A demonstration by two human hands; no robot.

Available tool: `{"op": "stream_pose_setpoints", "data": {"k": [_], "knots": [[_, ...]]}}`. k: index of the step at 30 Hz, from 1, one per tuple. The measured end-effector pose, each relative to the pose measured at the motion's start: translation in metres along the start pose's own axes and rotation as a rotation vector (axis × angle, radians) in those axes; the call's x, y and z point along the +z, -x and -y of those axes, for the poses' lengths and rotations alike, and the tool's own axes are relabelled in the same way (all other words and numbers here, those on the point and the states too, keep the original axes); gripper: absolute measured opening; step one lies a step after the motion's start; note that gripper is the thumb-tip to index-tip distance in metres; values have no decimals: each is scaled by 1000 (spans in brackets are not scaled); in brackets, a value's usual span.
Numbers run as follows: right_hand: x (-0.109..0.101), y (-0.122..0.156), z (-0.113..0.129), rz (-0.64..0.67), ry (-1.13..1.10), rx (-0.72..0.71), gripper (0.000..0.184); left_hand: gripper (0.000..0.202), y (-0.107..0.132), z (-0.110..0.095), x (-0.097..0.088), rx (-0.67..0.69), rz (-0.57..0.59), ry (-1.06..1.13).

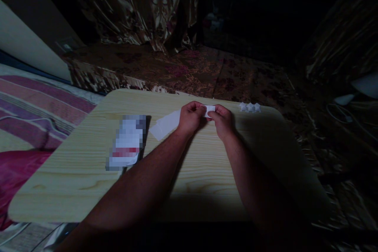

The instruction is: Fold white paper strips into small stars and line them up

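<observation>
Between my two hands is a small folded piece of white paper (pixel 210 109), held just above the far half of the table. My left hand (pixel 191 118) pinches its left end with thumb and fingers. On its right end my right hand (pixel 222 119) closes the same way, the thumb lying on the front. White paper strips (pixel 165 124) lie on the wood just left of my left hand, partly hidden behind it. Several small white folded paper stars (pixel 250 107) sit in a row near the far edge, to the right of my right hand.
A phone (pixel 126 141), its screen blurred out, lies on the left of the light wooden table (pixel 201 189). A striped bed cover (pixel 35 114) is beside the table at left. Beyond the far edge are a patterned cloth ledge (pixel 177 67) and curtains (pixel 141 4). The room is dim.
</observation>
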State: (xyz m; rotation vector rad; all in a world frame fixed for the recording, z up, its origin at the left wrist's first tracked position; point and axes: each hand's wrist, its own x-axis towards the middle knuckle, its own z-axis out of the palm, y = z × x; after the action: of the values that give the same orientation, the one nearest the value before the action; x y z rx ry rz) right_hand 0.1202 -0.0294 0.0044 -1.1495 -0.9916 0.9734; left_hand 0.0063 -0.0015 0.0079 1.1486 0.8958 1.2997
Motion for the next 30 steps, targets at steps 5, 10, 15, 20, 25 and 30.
{"op": "stream_pose_setpoints", "data": {"k": [5,10,15,20,25,30], "knots": [[-1,-1,-4,-15,29,-3,12,17,0,2,0,-7,22,-11],[0,-2,-5,-36,7,8,13,18,-1,4,-2,-13,55,-6],[1,-1,-2,-58,8,12,15,17,0,1,-1,-25,66,17],[1,0,0,-79,41,22,15,15,1,-1,1,-27,60,24],[1,-1,1,-72,7,20,15,15,0,2,-1,-3,80,-16],[-1,-1,1,-86,10,20,16,14,-1,5,-3,16,110,-46]]}}
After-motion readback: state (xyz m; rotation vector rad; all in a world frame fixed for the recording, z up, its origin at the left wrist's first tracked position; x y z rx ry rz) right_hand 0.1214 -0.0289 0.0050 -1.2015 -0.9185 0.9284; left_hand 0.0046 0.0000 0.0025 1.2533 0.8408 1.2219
